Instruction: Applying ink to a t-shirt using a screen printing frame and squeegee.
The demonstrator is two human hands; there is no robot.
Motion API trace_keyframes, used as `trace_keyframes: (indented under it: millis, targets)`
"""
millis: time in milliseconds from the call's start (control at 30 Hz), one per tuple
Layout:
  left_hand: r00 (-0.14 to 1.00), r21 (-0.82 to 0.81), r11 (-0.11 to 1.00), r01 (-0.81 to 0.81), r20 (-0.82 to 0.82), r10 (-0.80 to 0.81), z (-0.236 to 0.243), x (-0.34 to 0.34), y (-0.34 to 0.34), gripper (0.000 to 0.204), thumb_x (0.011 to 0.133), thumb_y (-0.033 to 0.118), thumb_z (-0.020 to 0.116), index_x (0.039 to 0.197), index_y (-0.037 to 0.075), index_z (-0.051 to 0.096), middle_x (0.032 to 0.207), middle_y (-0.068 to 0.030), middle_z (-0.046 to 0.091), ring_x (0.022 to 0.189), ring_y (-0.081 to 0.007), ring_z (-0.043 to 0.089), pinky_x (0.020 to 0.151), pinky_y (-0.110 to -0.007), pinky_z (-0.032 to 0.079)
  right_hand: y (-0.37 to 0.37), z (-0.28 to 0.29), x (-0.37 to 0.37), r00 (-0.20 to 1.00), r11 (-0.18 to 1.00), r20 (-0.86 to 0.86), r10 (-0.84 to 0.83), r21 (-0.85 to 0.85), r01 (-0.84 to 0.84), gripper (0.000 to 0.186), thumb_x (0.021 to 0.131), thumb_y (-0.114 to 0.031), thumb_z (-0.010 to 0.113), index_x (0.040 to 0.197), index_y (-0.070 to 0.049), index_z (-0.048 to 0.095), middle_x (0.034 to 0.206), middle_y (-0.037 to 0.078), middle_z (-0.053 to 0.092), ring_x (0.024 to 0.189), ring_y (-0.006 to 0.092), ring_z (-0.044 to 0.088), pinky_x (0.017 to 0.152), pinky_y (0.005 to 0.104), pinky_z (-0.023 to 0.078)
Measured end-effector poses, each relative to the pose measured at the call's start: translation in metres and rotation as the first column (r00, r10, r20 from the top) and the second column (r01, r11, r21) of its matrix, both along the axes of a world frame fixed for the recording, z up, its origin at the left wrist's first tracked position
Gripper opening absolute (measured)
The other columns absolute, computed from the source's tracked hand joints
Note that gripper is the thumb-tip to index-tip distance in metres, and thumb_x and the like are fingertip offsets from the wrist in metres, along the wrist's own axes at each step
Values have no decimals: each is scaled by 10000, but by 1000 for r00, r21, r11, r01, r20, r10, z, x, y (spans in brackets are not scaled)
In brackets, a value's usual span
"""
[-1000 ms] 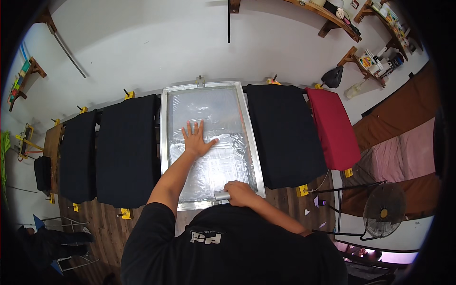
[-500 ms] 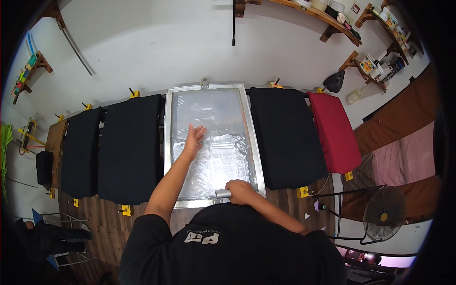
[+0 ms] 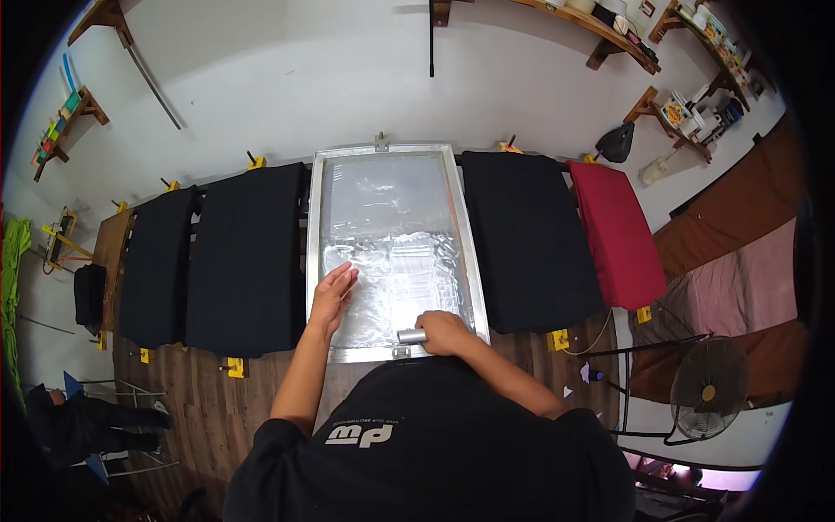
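Observation:
A silver-framed printing screen [image 3: 477, 306] lies in front of me, its mesh covered by a shiny, wrinkled, see-through layer over the lower half. At its near right corner, my right hand [image 3: 444, 333] is closed around a silver metal squeegee [image 3: 411, 336], of which only one end shows; the rest is hidden under the fingers. My left hand [image 3: 330, 300] hangs over the lower left part of the screen, fingers stretched and slightly curved, holding nothing. Whether it touches the surface I cannot tell.
Black cloth-covered boards [image 3: 246, 257] flank the screen on both sides, with a red one [image 3: 619, 230] at far right. Yellow clamps [image 3: 557, 340] hold their ends. A fan [image 3: 709, 391] stands at right; a person [image 3: 100, 422] is at lower left. Wall shelves [image 3: 600, 30] hold supplies.
My left hand has drawn back toward me and slightly left, from the screen's middle to its lower left. My right hand keeps its hold on the squeegee. The whole view has shifted slightly.

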State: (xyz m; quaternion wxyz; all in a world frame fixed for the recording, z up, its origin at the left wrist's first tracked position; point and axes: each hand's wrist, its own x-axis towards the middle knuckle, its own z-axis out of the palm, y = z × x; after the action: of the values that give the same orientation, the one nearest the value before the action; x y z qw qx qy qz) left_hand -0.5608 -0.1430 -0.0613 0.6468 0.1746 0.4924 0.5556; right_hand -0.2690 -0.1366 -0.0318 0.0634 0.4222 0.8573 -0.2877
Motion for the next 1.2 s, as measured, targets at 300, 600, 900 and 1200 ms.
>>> trace_keyframes:
  millis: [300,600,900,1200]
  targets:
    - [958,101,972,-211,-174,226,-15,-8,-49,313,926,156,768,1202,24,705,900,9,727,716,-29,554,647,-193,407,2,0,-1,1000,1000,17,-8,-22,9,294,702,-124,714,990,-65,733,1003,155,723,977,369,684,845,445,552]
    - [232,138,662,737,-971,-55,67,61,-46,557,863,440,730,1183,-15,695,1218,-196,679,1128,-374,623,1004,-437,477,5,7,-4,998,1000,56,-13,5,13,258,708,-128,721,949,-38,748,941,216,731,935,392,708,825,477,573]
    - [-182,-257,671,695,-966,-182,13,126,-44,178,716,203,730,815,54,737,832,-202,724,803,-380,720,709,-477,585,-7,4,-8,994,997,109,11,77,-19,263,709,-188,737,893,-1,761,921,249,726,897,409,712,822,481,582]
    - [-295,-438,660,610,-899,-324,52,113,18,292,743,287,721,908,49,756,948,-200,749,884,-362,738,794,-465,597,64,12,-11,991,988,-17,134,76,-133,218,692,-194,735,829,-26,764,864,255,717,854,422,711,789,473,583]
